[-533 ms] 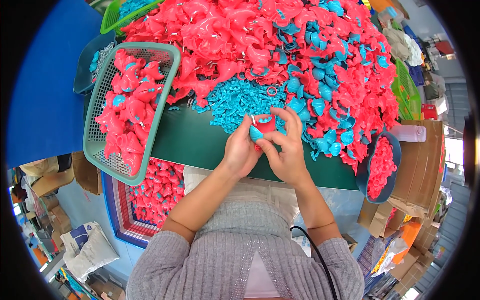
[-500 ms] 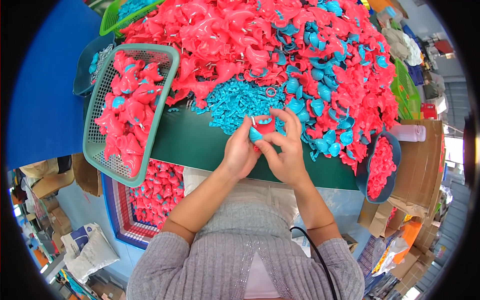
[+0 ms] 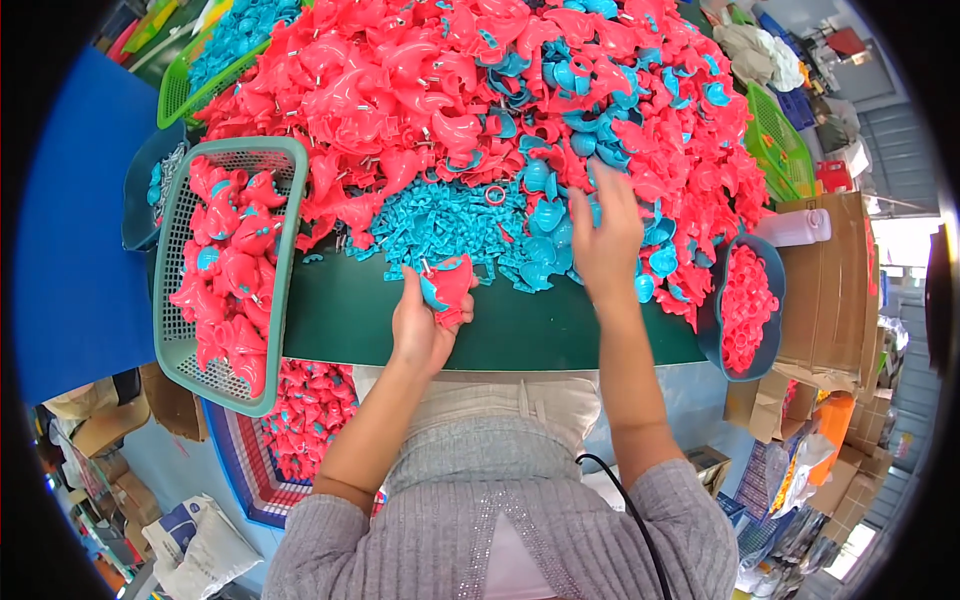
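Note:
My left hand is closed around a glossy red plastic part with a blue piece set in its left side and a small metal pin at its top. It holds this above the near part of the table. Farther right, my right hand reaches over the pile, fingers stretched out and thumb side apart, slightly blurred. Beneath and around its fingertips lie blue cup-shaped shells; whether it touches one cannot be made out. Left of these shells spreads a heap of small blue plastic pieces.
A big pile of red parts covers the far table. At left stands a grey-green basket of red-and-blue parts, beside a dark bin of metal pins. A dark tray of small red pieces sits at right. Green tabletop lies nearest me.
My hands were together over the red part; now they are apart. The left has moved left with the part, and the right has moved away and up to the blue shells. The view has shifted.

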Available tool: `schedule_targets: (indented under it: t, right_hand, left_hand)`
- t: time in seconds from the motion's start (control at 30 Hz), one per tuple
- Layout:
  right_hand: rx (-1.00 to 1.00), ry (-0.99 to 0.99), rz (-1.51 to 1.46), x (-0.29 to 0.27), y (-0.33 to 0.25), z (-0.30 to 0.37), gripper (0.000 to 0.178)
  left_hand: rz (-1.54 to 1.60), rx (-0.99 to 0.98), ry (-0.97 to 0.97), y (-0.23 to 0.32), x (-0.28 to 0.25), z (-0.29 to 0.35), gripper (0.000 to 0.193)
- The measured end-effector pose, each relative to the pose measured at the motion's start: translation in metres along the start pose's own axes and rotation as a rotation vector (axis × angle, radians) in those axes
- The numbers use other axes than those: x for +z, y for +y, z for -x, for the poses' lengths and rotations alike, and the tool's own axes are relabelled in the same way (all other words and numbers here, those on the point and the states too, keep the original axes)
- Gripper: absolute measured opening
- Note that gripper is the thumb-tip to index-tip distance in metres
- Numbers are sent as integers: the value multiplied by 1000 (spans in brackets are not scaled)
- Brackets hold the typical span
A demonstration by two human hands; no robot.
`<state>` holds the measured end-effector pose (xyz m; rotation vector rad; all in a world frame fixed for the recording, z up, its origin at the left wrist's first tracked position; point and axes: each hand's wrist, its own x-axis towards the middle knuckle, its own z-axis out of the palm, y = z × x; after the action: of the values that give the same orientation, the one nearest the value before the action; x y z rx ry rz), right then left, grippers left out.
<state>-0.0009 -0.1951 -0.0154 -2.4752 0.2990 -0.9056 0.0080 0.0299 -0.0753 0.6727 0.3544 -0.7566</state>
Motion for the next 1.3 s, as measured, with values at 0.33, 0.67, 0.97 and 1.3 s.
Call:
schedule_targets:
  t: [0.33, 0.67, 0.97, 1.3]
  right_hand:
    - [407, -211, -459, 3, 48, -36, 30]
    - [316, -910, -1005, -30, -26, -7, 42]
    - [520, -431, -927, 0, -42, 50, 44]
    - [583, -143, -756, 22, 2, 16, 28]
  left_hand:
    - [169, 85, -143, 15, 13, 6, 52]
    - [-72, 64, -164, 34, 51, 14, 28]
    - [11, 123, -114, 11, 58, 18, 27]
    - [12, 196, 76, 13, 27, 6, 31]
